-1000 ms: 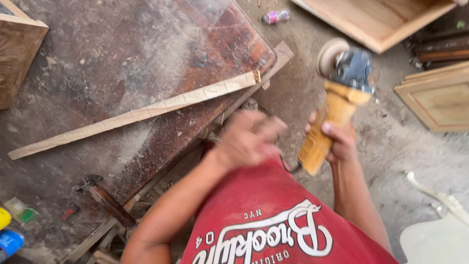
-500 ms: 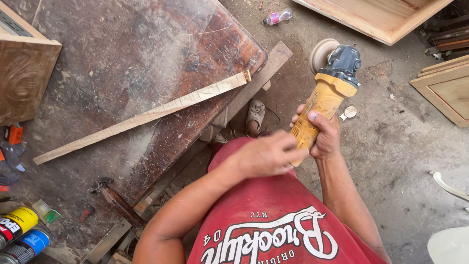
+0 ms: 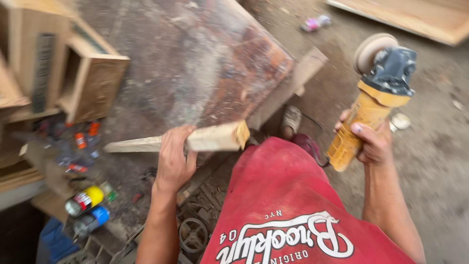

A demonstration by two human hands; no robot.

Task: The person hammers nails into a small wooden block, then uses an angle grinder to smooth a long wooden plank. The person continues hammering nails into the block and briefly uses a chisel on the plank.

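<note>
- Beneath the left hand lies a worn, dusty table with a dark reddish-brown top; beyond the right hand the floor is bare, grey and dusty, as in a workshop.
- Left hand: closed around one pale wooden strip, gripping it near its cut end; the strip runs leftward from the hand, just over the near edge of the table.
- Right hand: closed around the yellow body of one angle grinder, held off to the right of the table, with its grey head and round disc pointing up and away from the hand.
- Change from half a second ago: the strip then lay flat across the table, and the left hand was next to the grinder; the left hand now grips the strip.
- Left of the left hand: two spray cans, one yellow-banded, one blue-banded, and one carved wooden box farther up.
- Beyond the right hand, at the top edge: one pale wooden panel on the floor.
</note>
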